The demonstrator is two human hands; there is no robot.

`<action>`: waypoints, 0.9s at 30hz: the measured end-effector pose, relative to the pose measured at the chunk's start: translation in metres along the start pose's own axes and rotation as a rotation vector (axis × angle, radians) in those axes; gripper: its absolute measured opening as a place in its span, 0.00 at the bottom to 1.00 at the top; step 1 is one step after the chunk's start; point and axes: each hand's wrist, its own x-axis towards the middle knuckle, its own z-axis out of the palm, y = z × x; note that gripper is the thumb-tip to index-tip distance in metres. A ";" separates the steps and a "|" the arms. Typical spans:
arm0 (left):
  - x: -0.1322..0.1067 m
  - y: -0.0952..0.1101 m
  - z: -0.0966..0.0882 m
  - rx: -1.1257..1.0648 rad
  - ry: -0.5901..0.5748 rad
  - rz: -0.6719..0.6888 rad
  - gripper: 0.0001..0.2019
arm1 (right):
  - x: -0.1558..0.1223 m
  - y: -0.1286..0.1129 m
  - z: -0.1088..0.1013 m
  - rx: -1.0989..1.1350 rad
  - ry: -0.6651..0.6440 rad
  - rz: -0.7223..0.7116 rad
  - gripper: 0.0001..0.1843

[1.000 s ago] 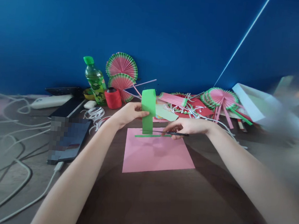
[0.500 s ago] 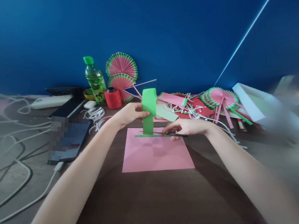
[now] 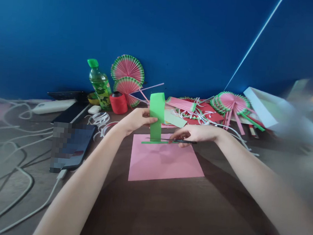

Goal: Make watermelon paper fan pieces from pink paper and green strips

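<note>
Between thumb and fingers, my left hand (image 3: 140,119) pinches a bright green paper strip (image 3: 157,112) that stands upright, its top folded over. My right hand (image 3: 189,134) is closed around a pair of dark scissors (image 3: 181,141); the fingers hide part of them. Their thin blades point left across the lower end of the strip. Just below the blades, a narrow green paper piece (image 3: 148,142) lies on a pink paper sheet (image 3: 163,165), with its right end close to my right fingers.
Behind my hands are pink-and-green pleated paper fans (image 3: 127,69), a red thread spool (image 3: 118,103) and a green-capped bottle (image 3: 100,85). White paper scraps (image 3: 193,115) and a white box (image 3: 267,109) sit at the right. A phone (image 3: 74,148) and cables (image 3: 28,172) lie left.
The green strip has shifted very slightly to the right with my left fingers. My right hand and the scissors look almost unmoved.
</note>
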 end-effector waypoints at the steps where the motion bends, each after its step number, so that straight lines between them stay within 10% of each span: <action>1: 0.000 0.000 0.000 0.001 0.002 -0.003 0.15 | 0.000 0.000 0.000 -0.002 -0.004 0.001 0.24; 27: 0.000 0.000 0.000 -0.003 0.009 -0.016 0.15 | -0.001 -0.001 0.001 0.075 -0.029 0.025 0.24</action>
